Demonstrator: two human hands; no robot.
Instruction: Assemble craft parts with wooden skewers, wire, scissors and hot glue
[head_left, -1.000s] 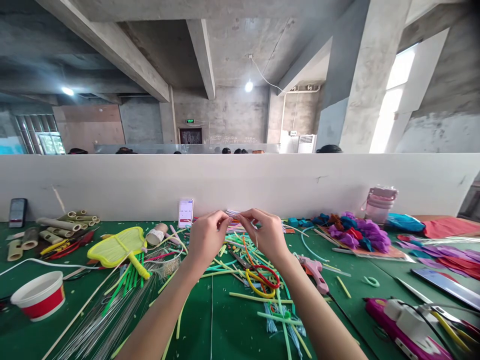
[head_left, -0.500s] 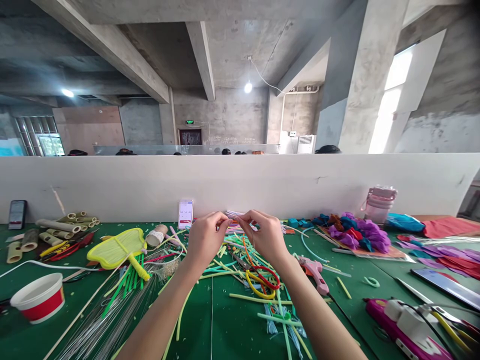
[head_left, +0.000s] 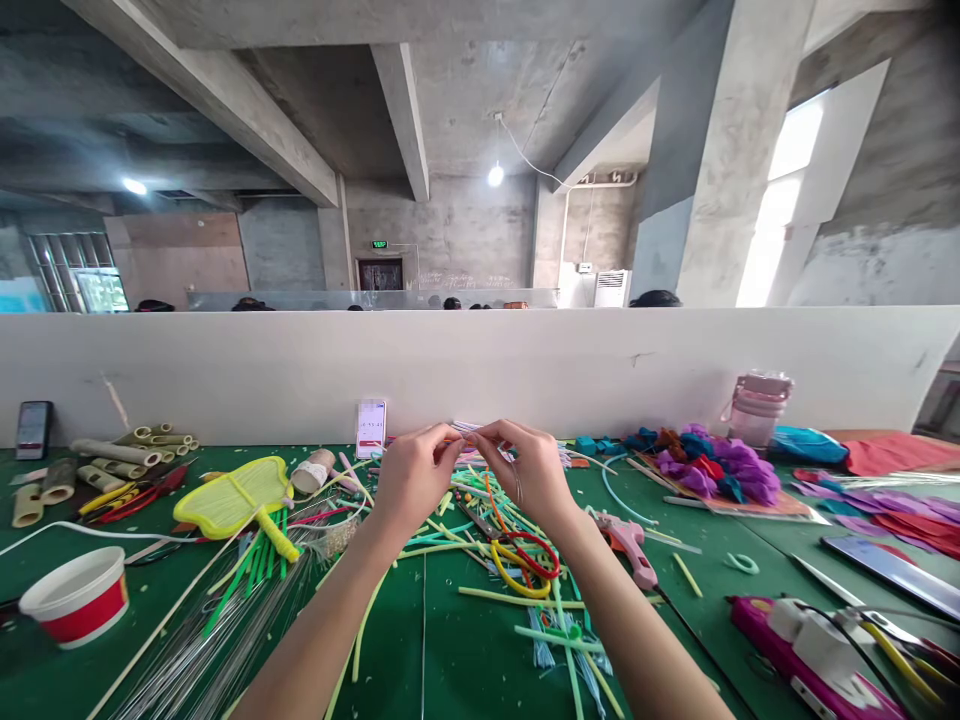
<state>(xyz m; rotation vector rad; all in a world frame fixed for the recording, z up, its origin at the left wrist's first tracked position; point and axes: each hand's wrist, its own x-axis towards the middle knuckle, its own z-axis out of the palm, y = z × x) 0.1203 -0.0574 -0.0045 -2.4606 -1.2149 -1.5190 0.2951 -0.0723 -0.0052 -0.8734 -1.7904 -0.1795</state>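
Observation:
My left hand (head_left: 412,480) and my right hand (head_left: 531,468) are raised over the far middle of the green table, fingertips pinched and almost meeting. What they pinch is too small to make out. A fine strand seems to curve below the right fingers. Beneath them lies a heap of pale green and yellow strips (head_left: 431,540), along with a yellow and red loop (head_left: 517,588). To the left of my left wrist rests a yellow leaf-shaped piece (head_left: 236,497) with a wrapped stem. Beside my right forearm lies a pink glue gun (head_left: 634,550).
Thin wires (head_left: 217,630) spread across the left front, near a paper cup (head_left: 79,595). Bamboo tubes (head_left: 120,452) lie farther back. A lit phone (head_left: 370,428) leans on the white partition (head_left: 480,365). On the right are purple petals (head_left: 727,470), a bottle (head_left: 759,408) and a power strip (head_left: 806,655).
My fingertips have come slightly closer together, the right ones shifting a little to the left. The things on the table have stayed where they were.

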